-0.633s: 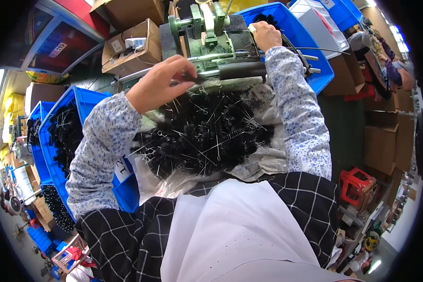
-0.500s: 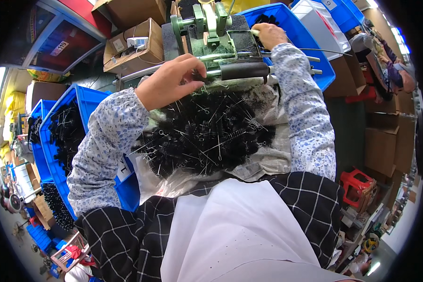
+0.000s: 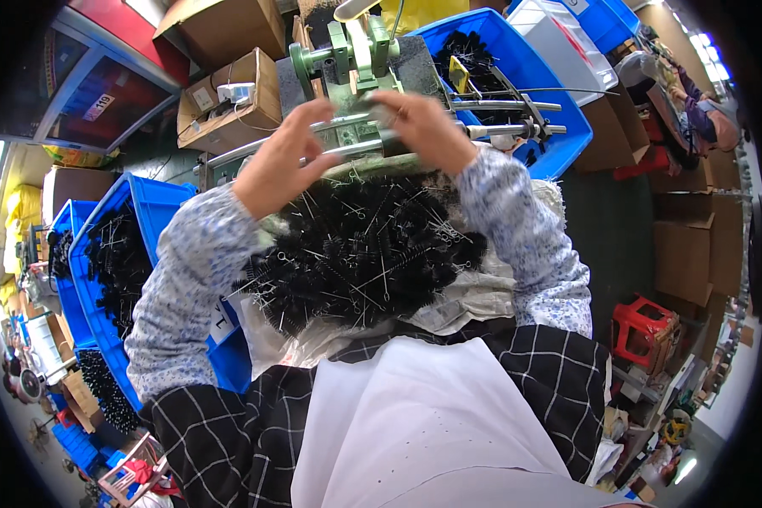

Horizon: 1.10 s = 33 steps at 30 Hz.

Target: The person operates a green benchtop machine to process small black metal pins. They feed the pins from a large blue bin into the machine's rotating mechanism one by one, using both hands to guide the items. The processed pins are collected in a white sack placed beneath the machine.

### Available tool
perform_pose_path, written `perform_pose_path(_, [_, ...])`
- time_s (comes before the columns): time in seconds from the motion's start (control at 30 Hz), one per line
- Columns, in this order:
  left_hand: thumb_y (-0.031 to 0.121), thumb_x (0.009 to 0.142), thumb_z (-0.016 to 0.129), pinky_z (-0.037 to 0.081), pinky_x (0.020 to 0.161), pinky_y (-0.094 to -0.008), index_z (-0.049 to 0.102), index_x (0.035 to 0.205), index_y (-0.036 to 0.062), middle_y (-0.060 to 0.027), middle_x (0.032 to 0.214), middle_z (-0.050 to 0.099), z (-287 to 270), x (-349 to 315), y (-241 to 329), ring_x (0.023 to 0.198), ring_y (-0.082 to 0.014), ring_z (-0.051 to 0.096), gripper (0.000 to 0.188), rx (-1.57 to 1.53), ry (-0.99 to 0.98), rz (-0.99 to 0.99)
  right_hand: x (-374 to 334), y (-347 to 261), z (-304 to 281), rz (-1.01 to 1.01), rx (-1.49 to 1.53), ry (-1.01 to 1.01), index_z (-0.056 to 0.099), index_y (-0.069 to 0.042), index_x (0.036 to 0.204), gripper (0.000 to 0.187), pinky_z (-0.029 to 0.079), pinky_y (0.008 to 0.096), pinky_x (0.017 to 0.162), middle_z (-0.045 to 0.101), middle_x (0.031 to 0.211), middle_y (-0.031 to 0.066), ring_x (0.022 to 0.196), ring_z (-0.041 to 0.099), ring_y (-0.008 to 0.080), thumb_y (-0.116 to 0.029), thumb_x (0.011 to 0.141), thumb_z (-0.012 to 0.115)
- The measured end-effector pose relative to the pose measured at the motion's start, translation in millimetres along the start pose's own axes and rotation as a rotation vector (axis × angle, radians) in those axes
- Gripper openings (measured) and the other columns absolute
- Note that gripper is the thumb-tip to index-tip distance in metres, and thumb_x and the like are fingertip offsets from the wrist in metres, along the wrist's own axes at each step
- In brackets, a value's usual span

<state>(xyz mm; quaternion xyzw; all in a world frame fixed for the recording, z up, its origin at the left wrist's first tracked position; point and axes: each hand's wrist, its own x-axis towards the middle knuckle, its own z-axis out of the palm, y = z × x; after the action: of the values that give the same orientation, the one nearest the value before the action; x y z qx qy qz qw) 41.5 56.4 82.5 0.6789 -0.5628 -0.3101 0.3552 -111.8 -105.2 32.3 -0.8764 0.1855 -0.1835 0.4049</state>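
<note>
Facing each other over the near edge of the green machine (image 3: 339, 55) are 2 bare hands in sleeves with blue flecks. Taking the pile of black wire brushes (image 3: 360, 254) as the centre of the clock, the left grip (image 3: 279, 165) is between 10 and 11 o'clock; its thumb and fingers stand apart, and I see nothing held between them. The right grip (image 3: 427, 131) is at 1 o'clock, with the fingers directed toward the left one; it is blurred, so I cannot tell if it is closed on something. The brushes lie in disorder on a whitish sack (image 3: 474, 292), just before the body, and the machine is at 12 o'clock of them. Farther away, a right blue bin (image 3: 529, 63) is at 1 o'clock, a left blue bin (image 3: 161, 203) is at 9, and a red stool (image 3: 626, 326) is near 4.
</note>
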Motion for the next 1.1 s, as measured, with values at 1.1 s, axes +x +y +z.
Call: perform_pose_path(1.1, [0.021, 0.083, 0.063, 0.045, 0.076, -0.0363, 0.046, 0.104, 0.0009, -0.0127, 0.091, 0.055, -55.9, -53.8, -16.3, 0.084, -0.0275, 0.057, 0.033, 0.346, -0.226, -0.192, 37.6, 99.0, -15.5, 0.214, -0.825, 0.23, 0.058, -0.009, 0.108, 0.036, 0.04, 0.0435, 0.085, 0.06, 0.105, 0.0084, 0.104, 0.052, 0.0274, -0.028, 0.078, 0.059])
